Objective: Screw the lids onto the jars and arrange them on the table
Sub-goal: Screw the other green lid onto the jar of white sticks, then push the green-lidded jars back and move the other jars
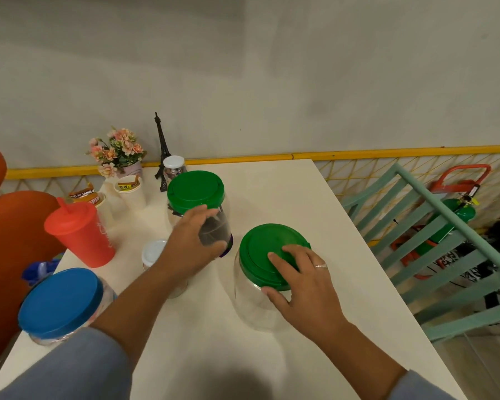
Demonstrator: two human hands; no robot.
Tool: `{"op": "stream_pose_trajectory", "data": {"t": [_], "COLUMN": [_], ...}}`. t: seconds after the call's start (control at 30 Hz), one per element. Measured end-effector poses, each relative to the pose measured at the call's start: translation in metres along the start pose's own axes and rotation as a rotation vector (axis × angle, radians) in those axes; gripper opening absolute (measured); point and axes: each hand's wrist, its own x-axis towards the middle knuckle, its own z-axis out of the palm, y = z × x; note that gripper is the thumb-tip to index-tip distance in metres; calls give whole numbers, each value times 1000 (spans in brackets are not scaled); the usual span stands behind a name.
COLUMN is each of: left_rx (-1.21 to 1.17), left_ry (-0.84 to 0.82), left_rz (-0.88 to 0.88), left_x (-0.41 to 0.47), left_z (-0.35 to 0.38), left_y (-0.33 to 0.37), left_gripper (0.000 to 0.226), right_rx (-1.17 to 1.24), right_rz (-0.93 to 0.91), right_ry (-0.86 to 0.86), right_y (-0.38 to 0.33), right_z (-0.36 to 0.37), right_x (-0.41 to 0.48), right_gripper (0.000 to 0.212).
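Two clear plastic jars with green lids stand on the white table (274,194). My left hand (189,245) wraps around the side of the far jar (214,226), just under its green lid (195,192). Fingers and thumb of my right hand (300,280) grip the rim of the green lid (260,249) that sits on the near jar (251,304). At the near left stands a blue-lidded jar (61,301). A small white-lidded jar (153,252) is partly hidden behind my left arm. Another small white-lidded jar (173,166) stands at the back.
A red tumbler with a straw (81,232), paper cups (129,190), a flower pot (119,154) and a black tower model (162,151) crowd the table's back left. A teal chair (433,249) stands right of the table, an orange seat (9,226) on the left.
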Motion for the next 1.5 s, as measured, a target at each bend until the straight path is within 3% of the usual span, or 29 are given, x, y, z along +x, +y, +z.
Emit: {"op": "stream_pose_trajectory", "data": {"t": [0.13,0.3,0.73,1.5], "left_rx": [177,369,313,294], "left_ry": [134,109,98,70], "left_rz": [-79,-240,-152,-200], "left_x": [34,73,108,274], "left_z": [-4,5,42,100], "left_y": [1,-15,6,50], "left_gripper": [61,70,48,49], "right_rx": [-32,-20,-47,19], "right_rz": [53,112,159,163], "right_ry": [-39,-59,-82,-250], "right_y": [19,54,118,223], "right_z": [2,16,34,83], "right_x": [19,61,135,299], "right_gripper": [51,54,54,55]}}
